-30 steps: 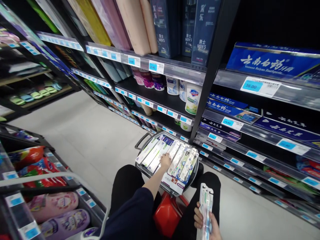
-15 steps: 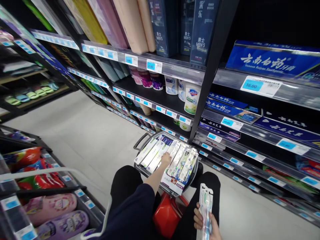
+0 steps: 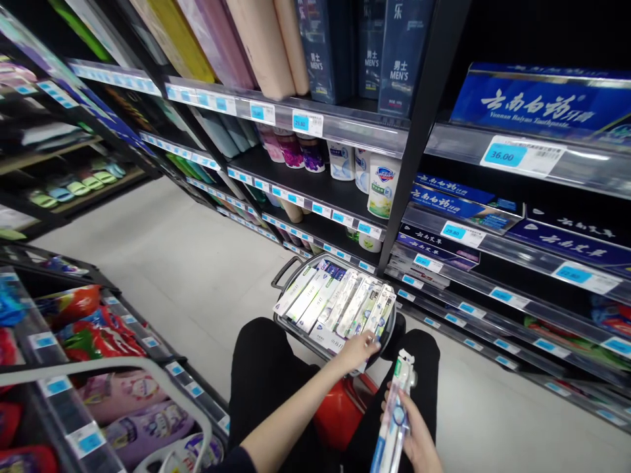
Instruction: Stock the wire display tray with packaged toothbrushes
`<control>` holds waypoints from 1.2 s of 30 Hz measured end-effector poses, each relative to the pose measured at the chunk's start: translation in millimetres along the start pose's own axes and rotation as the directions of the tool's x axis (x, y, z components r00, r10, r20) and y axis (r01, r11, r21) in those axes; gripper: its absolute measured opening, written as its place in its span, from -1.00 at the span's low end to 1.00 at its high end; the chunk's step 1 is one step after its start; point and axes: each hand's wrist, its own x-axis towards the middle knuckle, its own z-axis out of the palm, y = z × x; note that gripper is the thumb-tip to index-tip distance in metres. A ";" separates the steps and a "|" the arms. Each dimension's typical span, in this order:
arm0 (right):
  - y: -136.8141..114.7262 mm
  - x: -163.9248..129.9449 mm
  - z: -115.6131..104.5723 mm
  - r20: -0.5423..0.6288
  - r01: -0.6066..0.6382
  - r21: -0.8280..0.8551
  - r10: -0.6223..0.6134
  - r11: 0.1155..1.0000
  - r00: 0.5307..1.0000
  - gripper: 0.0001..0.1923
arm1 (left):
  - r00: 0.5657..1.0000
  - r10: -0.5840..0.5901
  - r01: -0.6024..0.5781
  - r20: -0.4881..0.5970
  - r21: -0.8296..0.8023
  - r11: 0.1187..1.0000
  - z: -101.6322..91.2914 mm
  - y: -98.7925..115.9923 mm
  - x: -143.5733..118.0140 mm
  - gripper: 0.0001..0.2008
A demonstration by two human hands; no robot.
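My right hand (image 3: 417,430) is closed around a packaged toothbrush (image 3: 394,420), a clear pack with a white top, held upright over my right knee. My left hand (image 3: 359,349) reaches across to the near edge of a dark shopping basket (image 3: 290,334). Its fingers are loosely bent and apart, close to the lower ends of the toothbrush packs (image 3: 367,305). White toothpaste boxes (image 3: 310,299) lie side by side with those packs across the top of the basket. Whatever is under them is hidden.
Shelves with blue toothpaste boxes (image 3: 532,102) rise on the right. Wash bottles and pouches (image 3: 382,187) stand ahead. A rack of bagged detergents (image 3: 148,420) is close on the left, a white curved handle (image 3: 162,374) crossing it. Something red (image 3: 340,414) sits between my knees.
My left hand has moved from the middle of the basket right and toward me, to its near edge. The toothbrush pack in my right hand has risen and turned slightly. The view has shifted a little.
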 end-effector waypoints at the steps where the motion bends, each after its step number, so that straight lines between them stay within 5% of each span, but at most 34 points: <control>1: 1.9 0.1 8.0 -0.069 0.000 -0.008 0.000 1.000 0.998 -0.57 | 0.993 -0.012 0.022 0.117 -0.086 0.996 14.1 2.0 -13.8 -0.63; 4: 5.7 1.4 32.8 -0.154 0.052 0.033 -0.046 0.998 0.987 -0.54 | 0.958 -0.037 0.173 0.285 -0.470 0.865 44.0 7.2 -46.5 -0.50; 8: 5.5 0.6 56.5 -0.143 0.150 0.011 -0.147 0.989 0.979 -0.36 | 0.930 0.000 0.296 0.369 -0.747 0.595 43.6 16.1 -67.3 -0.42; 13: 5.2 -5.2 68.6 -0.128 0.203 -0.083 -0.212 0.976 0.969 -0.17 | 0.888 -0.019 0.386 0.460 -0.722 0.574 25.6 22.7 -76.9 -0.38; 16: 5.0 -7.3 72.8 -0.168 0.276 -0.152 -0.300 0.949 0.939 -0.07 | 0.925 -0.003 0.320 0.381 -0.772 0.549 27.0 25.5 -82.7 -0.57; 20: 3.3 -5.3 71.1 -0.239 0.345 -0.310 -0.424 0.886 0.873 -0.02 | 0.971 -0.016 0.191 0.237 -0.737 0.648 31.5 28.9 -89.6 -0.82; 26: -4.8 5.6 41.2 -0.202 0.374 -0.550 -0.553 0.747 0.809 -0.11 | 0.989 0.045 0.063 0.141 -0.678 0.732 30.0 24.8 -88.2 -0.85; 31: -17.6 8.0 22.1 -0.223 0.378 -0.615 -0.613 0.692 0.758 -0.16 | 0.960 0.035 0.173 0.279 -0.685 0.708 33.9 20.7 -81.3 -0.61; 36: -25.7 -3.1 31.1 -0.262 0.272 -0.537 -0.465 0.799 0.846 -0.13 | 0.896 0.010 0.324 0.444 -0.669 0.669 24.7 23.8 -78.8 -0.60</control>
